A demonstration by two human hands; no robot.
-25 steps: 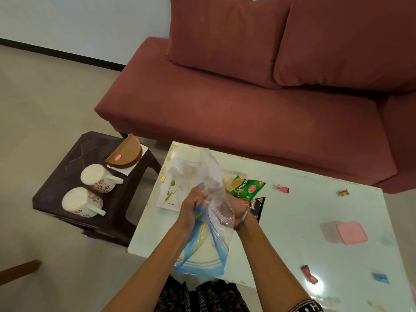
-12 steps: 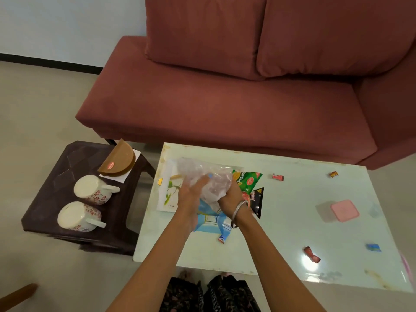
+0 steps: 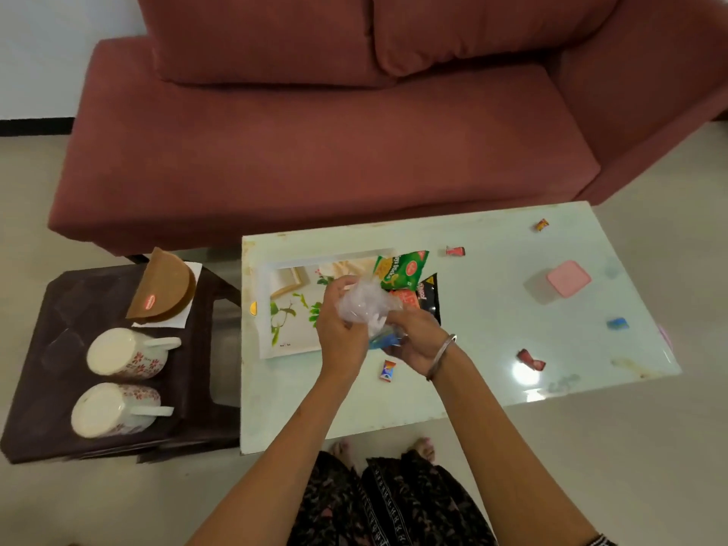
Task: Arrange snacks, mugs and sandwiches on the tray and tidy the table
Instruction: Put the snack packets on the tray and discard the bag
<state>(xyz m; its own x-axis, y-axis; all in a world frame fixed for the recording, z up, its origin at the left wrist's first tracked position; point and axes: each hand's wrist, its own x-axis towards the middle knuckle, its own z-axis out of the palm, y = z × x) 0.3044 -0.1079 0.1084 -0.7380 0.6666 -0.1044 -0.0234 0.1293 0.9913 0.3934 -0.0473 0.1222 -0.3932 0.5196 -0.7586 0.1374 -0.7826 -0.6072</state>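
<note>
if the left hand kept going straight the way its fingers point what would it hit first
The left hand points up and away, gripping the crumpled plastic bag. Beyond that it would probably meet the green snack packet on the tray, though depth is unclear.

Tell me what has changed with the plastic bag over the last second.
The clear plastic bag, which hung open and long between both hands, is now crumpled into a small wad. The left hand and right hand still grip it above the tray. The mugs and snack packets stayed put.
</note>
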